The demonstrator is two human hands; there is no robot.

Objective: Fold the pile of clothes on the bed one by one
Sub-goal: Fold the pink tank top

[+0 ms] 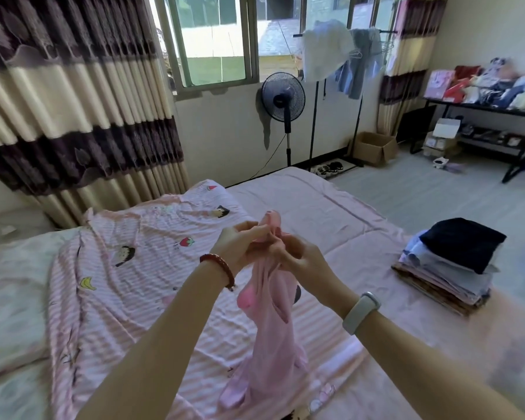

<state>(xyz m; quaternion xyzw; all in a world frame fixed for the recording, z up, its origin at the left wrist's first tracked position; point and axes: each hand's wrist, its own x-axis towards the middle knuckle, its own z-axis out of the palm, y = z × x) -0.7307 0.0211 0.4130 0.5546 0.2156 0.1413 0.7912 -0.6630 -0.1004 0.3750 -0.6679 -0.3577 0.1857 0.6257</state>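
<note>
A light pink garment [270,338] hangs bunched above the bed, its lower end trailing onto the striped sheet. My left hand [240,247] and my right hand [294,253] are side by side at its top edge, both pinching the fabric with curled fingers. A small fold of pink cloth sticks up above my fingers. A stack of folded clothes [449,268], topped by a dark navy piece, lies on the right side of the bed [331,213].
A pink striped cartoon-print blanket [128,268] is spread over the left half of the bed. Beyond the bed stand a floor fan [283,98], a clothes rack with hanging items [340,56], a cardboard box [375,148] and a cluttered black table [491,107].
</note>
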